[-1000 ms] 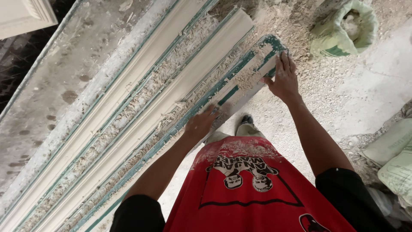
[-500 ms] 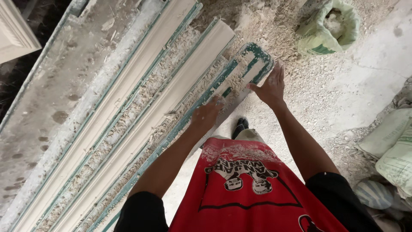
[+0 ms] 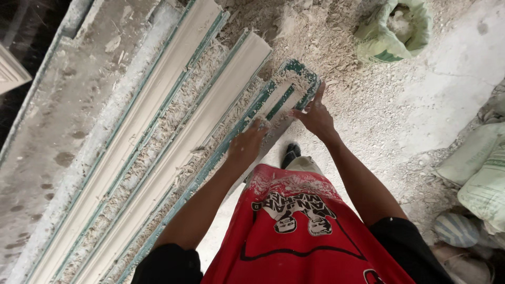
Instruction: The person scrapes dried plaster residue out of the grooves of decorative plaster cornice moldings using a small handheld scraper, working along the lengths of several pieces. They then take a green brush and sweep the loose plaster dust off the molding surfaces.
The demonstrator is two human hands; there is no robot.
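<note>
step: you're gripping the green-edged moulding mould (image 3: 286,89) end, frame centre | left hand (image 3: 247,147) curling on rail | right hand (image 3: 315,117) fingers spread wide, pressing | next: probably needs an even lift

Your plaster-dusted hands meet a green-edged mould (image 3: 286,89), chalky and crusted. At nine o'clock, matt white plaster cornices (image 3: 158,131) look smooth between crumbly debris. At one o'clock, a woven plastic sack (image 3: 379,44) sits dusty.

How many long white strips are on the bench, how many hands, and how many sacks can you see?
Long white plaster moulding strips in green-edged trays: 2
Bare hands, left hand and right hand: 2
Pale green woven sacks: 2 clear ones, more possibly behind
Total: 6
</note>
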